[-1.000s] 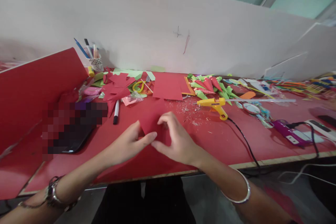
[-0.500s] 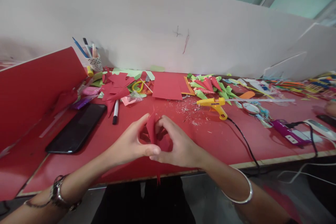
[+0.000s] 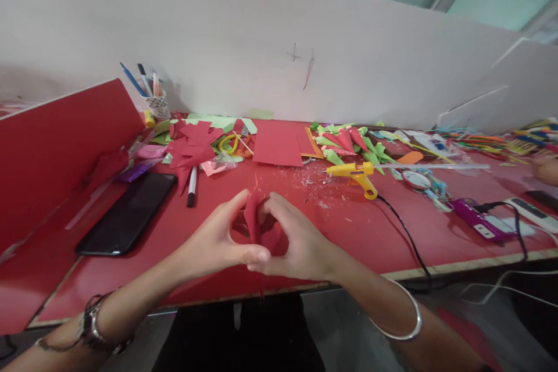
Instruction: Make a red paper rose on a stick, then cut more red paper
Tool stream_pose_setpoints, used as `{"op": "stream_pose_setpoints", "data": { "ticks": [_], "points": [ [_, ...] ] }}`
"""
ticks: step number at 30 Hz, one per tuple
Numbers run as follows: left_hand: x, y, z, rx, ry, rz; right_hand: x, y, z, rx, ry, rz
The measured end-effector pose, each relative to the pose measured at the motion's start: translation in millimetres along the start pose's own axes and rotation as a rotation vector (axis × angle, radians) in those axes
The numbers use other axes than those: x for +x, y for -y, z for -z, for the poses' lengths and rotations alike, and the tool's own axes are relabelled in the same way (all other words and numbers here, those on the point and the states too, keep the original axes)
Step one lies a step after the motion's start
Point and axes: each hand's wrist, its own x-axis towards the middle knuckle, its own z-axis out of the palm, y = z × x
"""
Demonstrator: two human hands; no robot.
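Between my two hands, close to the table's front edge, is a folded piece of red paper (image 3: 251, 218) with a thin pointed tip sticking up. My left hand (image 3: 222, 238) curls round its left side, thumb stretched toward the middle. From the other side my right hand (image 3: 299, 238) grips it with bent fingers, partly hidden behind the paper. The two thumbs meet at the near side, and a thin red strip hangs below them. A yellow glue gun (image 3: 352, 172) lies to the right, past my right hand, with a clear glue stick in its back.
A black phone (image 3: 126, 215) and a marker (image 3: 192, 187) lie left. Red sheets (image 3: 278, 142), paper scraps (image 3: 196, 139) and green and red paper cones (image 3: 349, 139) line the back. At right are a purple power strip (image 3: 479, 221), cords and another person's hand (image 3: 547, 170).
My hands and the red paper have barely shifted. At the right edge, the other person's hand has come a little further into view.
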Motion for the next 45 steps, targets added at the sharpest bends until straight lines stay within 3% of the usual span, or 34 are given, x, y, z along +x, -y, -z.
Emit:
{"op": "stream_pose_setpoints", "data": {
  "ticks": [14,31,37,41,45],
  "points": [
    [0,0,1,-0.114,0.079,0.03,0,2,7,0.059,0.023,0.054],
    [-4,1,7,-0.017,0.045,-0.015,-1,-4,9,0.058,0.007,0.086],
    [-4,-1,7,0.126,-0.038,0.014,-2,-2,6,-0.005,-0.075,0.099],
    [1,-7,4,0.198,0.019,-0.029,-2,0,1,-0.035,-0.183,0.024],
    [4,-8,2,0.225,-0.026,-0.055,0,2,1,0.021,-0.199,-0.014]
  ]
}}
